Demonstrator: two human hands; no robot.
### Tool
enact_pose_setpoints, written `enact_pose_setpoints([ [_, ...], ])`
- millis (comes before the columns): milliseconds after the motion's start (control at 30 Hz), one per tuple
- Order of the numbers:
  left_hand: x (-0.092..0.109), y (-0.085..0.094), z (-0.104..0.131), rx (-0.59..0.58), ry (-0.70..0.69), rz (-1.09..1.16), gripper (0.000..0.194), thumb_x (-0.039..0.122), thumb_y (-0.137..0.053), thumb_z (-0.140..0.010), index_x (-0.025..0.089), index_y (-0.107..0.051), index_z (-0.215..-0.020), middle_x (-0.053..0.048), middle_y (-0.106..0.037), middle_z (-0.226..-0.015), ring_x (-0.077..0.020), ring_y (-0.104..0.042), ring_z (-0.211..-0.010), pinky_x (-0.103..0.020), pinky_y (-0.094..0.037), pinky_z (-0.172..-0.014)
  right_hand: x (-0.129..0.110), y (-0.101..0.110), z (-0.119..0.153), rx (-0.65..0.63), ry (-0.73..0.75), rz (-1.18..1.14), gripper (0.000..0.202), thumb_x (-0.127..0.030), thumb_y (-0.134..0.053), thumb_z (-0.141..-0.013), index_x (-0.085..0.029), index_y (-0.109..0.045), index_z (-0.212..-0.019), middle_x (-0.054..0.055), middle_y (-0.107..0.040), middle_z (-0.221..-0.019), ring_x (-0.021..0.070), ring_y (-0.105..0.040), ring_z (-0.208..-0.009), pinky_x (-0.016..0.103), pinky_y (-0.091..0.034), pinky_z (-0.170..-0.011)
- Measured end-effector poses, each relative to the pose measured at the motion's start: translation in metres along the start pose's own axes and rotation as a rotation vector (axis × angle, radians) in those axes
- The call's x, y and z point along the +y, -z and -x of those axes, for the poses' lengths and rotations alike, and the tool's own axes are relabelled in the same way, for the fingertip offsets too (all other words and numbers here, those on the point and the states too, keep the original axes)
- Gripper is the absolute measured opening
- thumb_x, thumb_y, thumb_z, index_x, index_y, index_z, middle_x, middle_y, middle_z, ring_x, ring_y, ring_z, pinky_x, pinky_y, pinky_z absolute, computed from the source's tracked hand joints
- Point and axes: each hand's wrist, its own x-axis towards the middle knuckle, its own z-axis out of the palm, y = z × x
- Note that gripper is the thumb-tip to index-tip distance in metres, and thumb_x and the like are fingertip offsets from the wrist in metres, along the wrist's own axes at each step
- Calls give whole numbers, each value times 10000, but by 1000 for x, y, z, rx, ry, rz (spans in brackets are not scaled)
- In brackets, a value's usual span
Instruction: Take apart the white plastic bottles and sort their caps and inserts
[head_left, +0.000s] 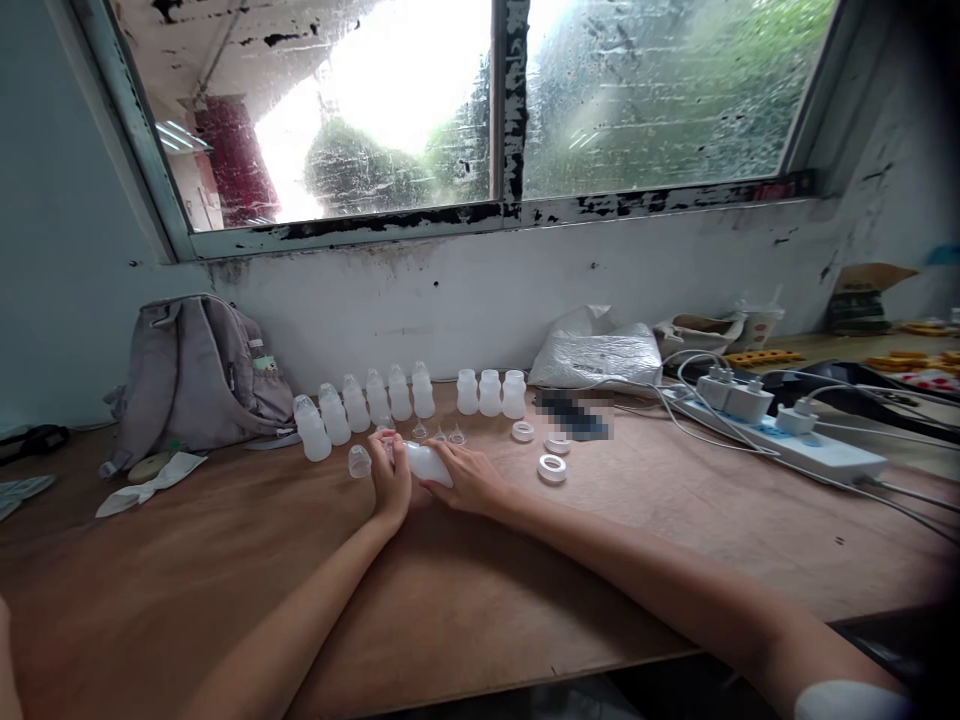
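Note:
A white baby bottle point(425, 463) lies tilted on its side between my two hands, just above the table. My left hand point(390, 478) is closed around its top end, and my fingers hide that part. My right hand point(471, 477) grips the bottle's base end. Beside my left hand a clear cap point(359, 461) rests on the table. Several clear bottle nipples point(456, 436) stand just behind my hands. White collar rings point(553, 468) lie to the right. Capped bottles point(355, 403) form a row at the back left; three uncapped bottles point(490, 393) stand right of them.
A grey backpack point(196, 375) leans against the wall at left, with a white crumpled wrapper point(150, 484) before it. At right are a silver bag point(598, 348), a blurred dark object point(574, 415), and a power strip point(787, 440) with plugs and trailing cables.

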Motion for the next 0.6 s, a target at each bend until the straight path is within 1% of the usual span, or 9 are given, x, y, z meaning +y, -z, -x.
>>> enact_pose_setpoints([
  [67, 0, 1, -1, -53, -59, 41, 233, 373, -405, -820, 207, -397, -983, -46, -502, -917, -157, -518, -802, -296, -414, -737, -2, 1, -3, -21, -20, -61, 484, -373, -524, -755, -180, -368, -1171, 116, -538, -1070, 233, -537, -927, 342, -430, -773],
  [133, 0, 2, -1, -126, -84, 125, 317, 404, -418, -812, 215, -357, -1059, -66, -473, -1024, -143, -524, -791, -292, -427, -727, -3, 1, -6, -11, -59, -178, 450, -355, -521, -758, -182, -360, -1141, 102, -543, -1033, 216, -543, -894, 335, -435, -755],
  [233, -1, 1, -2, -242, -32, 253, 387, 458, -374, -819, 226, -330, -1125, -89, -417, -1142, -119, -537, -753, -280, -444, -707, 0, -1, -11, 73, -175, -390, 399, -356, -507, -764, -185, -333, -1080, 78, -551, -964, 189, -556, -824, 307, -452, -689],
  [333, -6, -3, -2, -365, 51, 284, 404, 485, -318, -830, 199, -384, -1107, -94, -459, -1105, -134, -545, -814, -285, -440, -746, 4, -4, -14, 163, -264, -497, 403, -376, -525, -743, -185, -313, -1028, 86, -536, -978, 189, -555, -832, 299, -456, -678],
  [400, -9, -5, -2, -420, 95, 276, 419, 497, -299, -831, 184, -417, -1083, -93, -505, -1049, -145, -554, -817, -286, -444, -732, 7, -6, -15, 177, -294, -522, 430, -389, -542, -722, -184, -301, -1013, 95, -526, -993, 193, -553, -841, 301, -460, -678],
  [500, -15, -6, -3, -432, 113, 263, 427, 505, -300, -828, 172, -455, -1047, -94, -546, -999, -159, -566, -809, -291, -454, -700, 12, -7, -15, 169, -289, -518, 468, -398, -562, -701, -182, -287, -1012, 108, -510, -1018, 197, -543, -858, 314, -460, -697],
  [600, -16, -6, -4, -456, 118, 292, 417, 497, -311, -829, 170, -484, -1021, -88, -579, -951, -168, -572, -789, -292, -468, -668, 15, -9, -14, 144, -251, -499, 453, -399, -571, -696, -188, -299, -991, 98, -512, -1003, 196, -535, -859, 326, -452, -713],
])
